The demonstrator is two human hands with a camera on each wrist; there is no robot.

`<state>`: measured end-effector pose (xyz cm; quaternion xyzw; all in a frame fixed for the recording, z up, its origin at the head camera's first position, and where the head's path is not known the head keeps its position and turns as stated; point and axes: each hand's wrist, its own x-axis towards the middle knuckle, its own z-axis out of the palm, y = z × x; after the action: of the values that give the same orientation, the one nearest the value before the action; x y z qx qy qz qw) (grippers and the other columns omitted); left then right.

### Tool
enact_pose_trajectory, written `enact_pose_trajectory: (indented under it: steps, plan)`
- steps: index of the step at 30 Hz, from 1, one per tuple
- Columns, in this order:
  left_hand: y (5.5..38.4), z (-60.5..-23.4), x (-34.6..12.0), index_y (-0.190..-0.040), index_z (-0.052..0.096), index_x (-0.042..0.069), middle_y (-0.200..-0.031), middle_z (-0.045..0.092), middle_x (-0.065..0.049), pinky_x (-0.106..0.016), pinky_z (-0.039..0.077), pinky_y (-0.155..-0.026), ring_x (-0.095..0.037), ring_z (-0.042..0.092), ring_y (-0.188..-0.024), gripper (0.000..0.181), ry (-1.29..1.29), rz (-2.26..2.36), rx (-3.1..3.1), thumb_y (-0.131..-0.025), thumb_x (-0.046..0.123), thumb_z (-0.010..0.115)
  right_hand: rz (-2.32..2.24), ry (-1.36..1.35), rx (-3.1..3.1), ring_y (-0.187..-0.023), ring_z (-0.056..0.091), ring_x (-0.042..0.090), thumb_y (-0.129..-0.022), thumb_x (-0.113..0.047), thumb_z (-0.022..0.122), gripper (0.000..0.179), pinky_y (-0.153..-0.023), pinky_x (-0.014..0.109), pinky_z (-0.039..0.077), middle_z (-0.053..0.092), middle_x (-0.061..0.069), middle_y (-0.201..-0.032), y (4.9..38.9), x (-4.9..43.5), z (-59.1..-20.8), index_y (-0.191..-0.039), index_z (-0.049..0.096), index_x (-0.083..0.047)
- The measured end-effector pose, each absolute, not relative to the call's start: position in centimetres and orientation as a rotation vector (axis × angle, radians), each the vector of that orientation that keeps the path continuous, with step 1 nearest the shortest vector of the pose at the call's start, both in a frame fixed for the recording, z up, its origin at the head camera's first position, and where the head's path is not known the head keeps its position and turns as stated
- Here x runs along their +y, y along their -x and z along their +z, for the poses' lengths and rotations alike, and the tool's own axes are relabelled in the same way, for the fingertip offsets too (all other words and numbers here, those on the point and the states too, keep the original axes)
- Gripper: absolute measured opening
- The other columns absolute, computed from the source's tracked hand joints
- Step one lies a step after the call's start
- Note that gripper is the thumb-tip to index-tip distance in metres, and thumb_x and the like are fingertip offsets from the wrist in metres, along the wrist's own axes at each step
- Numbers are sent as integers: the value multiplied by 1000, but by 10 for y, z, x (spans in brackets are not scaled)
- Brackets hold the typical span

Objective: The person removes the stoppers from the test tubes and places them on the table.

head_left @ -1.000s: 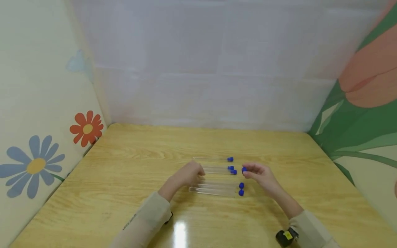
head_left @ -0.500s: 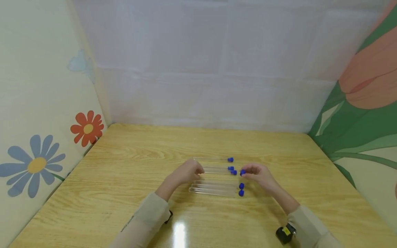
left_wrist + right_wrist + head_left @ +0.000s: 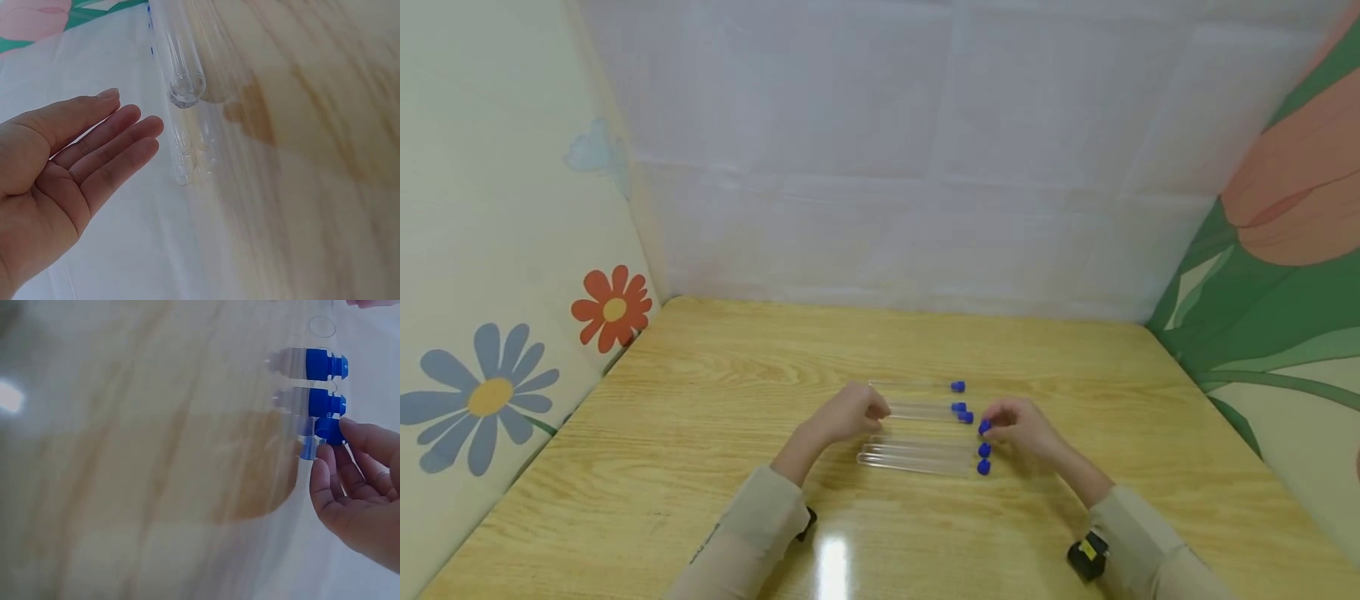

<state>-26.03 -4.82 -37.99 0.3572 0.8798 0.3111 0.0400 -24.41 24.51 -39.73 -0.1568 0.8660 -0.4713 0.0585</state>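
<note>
My right hand [image 3: 1024, 428] pinches a blue stopper [image 3: 329, 430] between thumb and fingers, low by the table. Just nearer me, two more blue stoppers [image 3: 984, 450] stand in a row with it. Clear test tubes [image 3: 917, 460] lie side by side left of these stoppers, their open ends toward them. Behind, three tubes [image 3: 917, 411] lie with blue stoppers [image 3: 966, 417] in their right ends. My left hand [image 3: 852, 412] holds nothing, its fingers loosely bent beside the rounded tube ends [image 3: 187, 89], apart from them in the left wrist view.
The wood-grain table [image 3: 737, 358] is backed by a white sheet [image 3: 880, 167]. Flower-painted panels [image 3: 482, 250] stand at the left and right sides. A black wrist camera [image 3: 1087, 556] hangs under the right sleeve.
My right hand has brought the stopper nearer me, from beside the stoppered tubes to just behind the two loose stoppers. My left hand has drawn back slightly to the left.
</note>
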Motion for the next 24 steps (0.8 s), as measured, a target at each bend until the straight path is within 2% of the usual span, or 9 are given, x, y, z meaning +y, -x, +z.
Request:
enact_pose_trajectory:
  steps: [7, 24]
  plan:
    - [261, -381, -48, -92, 66, -8, -91, 65, -16, -27, 50, -70, -23, 62, -81, 18, -1069, 983, 2688, -74, -8, 64, -1346, 530, 2622, -71, 55, 22, -73, 12, 62, 16, -61, 25, 46, 59, 19, -79, 244, 243, -398, -88, 56, 14]
    - [260, -382, -49, -91, 67, -7, -90, 65, -15, -27, 50, -69, -23, 62, -79, 16, -1046, 936, 2706, -76, -8, 63, -1272, 525, 2644, -74, 56, 23, -70, 16, 59, 16, -66, 30, 48, 61, 11, -79, 247, 246, -401, -86, 59, 12]
